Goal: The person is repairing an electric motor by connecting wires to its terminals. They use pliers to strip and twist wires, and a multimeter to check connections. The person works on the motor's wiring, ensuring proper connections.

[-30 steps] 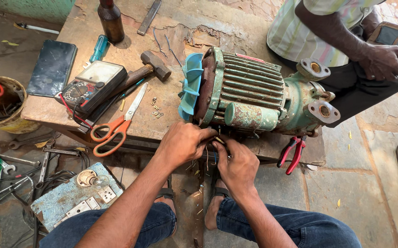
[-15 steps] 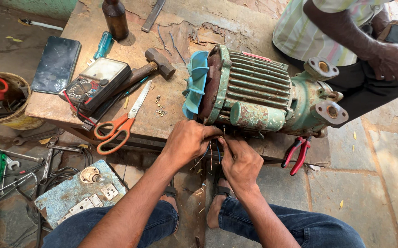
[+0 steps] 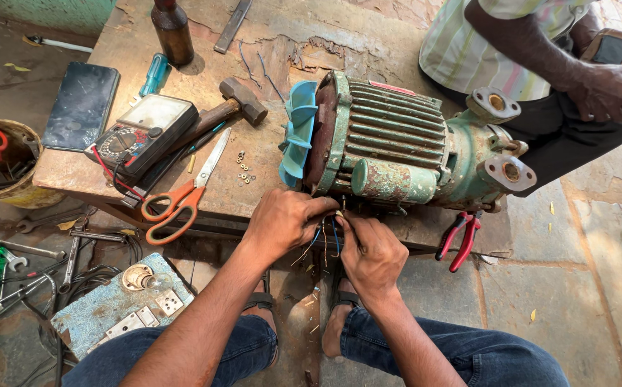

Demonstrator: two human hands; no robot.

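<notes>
1. We see the ribbed green cast-metal electric motor (image 3: pixel 397 154) lying on its side on the worn wooden workbench (image 3: pixel 311 43), its long axis running left to right; the light blue plastic fan (image 3: pixel 298 132) end points left, the flanged pump end right.
2. Thin coloured wires (image 3: pixel 323 244) hang from the motor's near underside, at the bench edge.
3. Our left hand (image 3: pixel 286 222) sits just below the fan end, fingers curled, pressed to the motor's base above the wires.
4. Our right hand (image 3: pixel 373 252) is just beside it, knuckles up, thumb and forefinger pinching the wires.
5. Both forearms reach up from our knees toward the motor.
6. Left of the motor lie orange-handled steel scissors (image 3: pixel 182 197) and a wooden-handled hammer (image 3: pixel 228 107); red-handled pliers (image 3: pixel 460 236) lie below its pump end.
7. Compared with half a second ago, the hands stay at the same spot under the motor.
</notes>
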